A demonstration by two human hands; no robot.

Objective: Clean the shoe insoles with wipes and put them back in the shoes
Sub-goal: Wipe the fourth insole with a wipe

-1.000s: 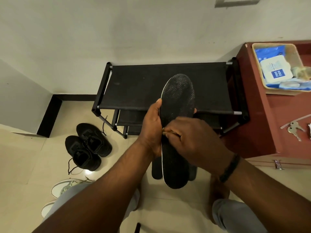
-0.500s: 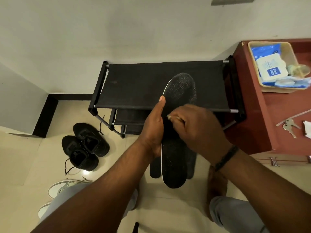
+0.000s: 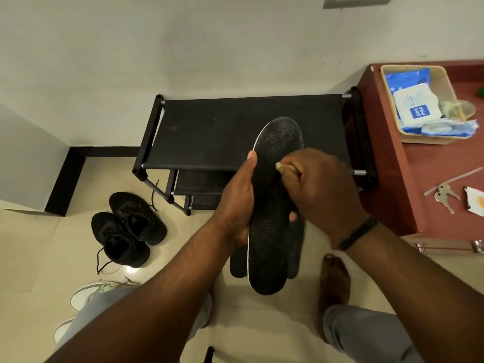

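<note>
Hands meet over a black insole [image 3: 272, 231] in the head view. The left hand [image 3: 239, 203] grips the insole by its left edge, thumb lying along that edge, fingers curled round behind it; one fingertip shows at the right edge. The right hand [image 3: 322, 187] pinches a small pale wipe [image 3: 281, 166] between curled fingers and presses it on the upper part of the insole. The insole is upright, toe end up, in front of a black shoe rack [image 3: 248, 132]. More dark insoles [image 3: 297, 255] stick out behind it, how many I cannot tell. A pair of black shoes [image 3: 128, 229] stands on the floor at the left, near the rack. White shoes [image 3: 86, 297] lie below them. On the red surface [image 3: 429, 174] at the right, a basket [image 3: 442, 82] holds a wipes pack [image 3: 416, 107], and keys [image 3: 444, 196] lie nearer.
</note>
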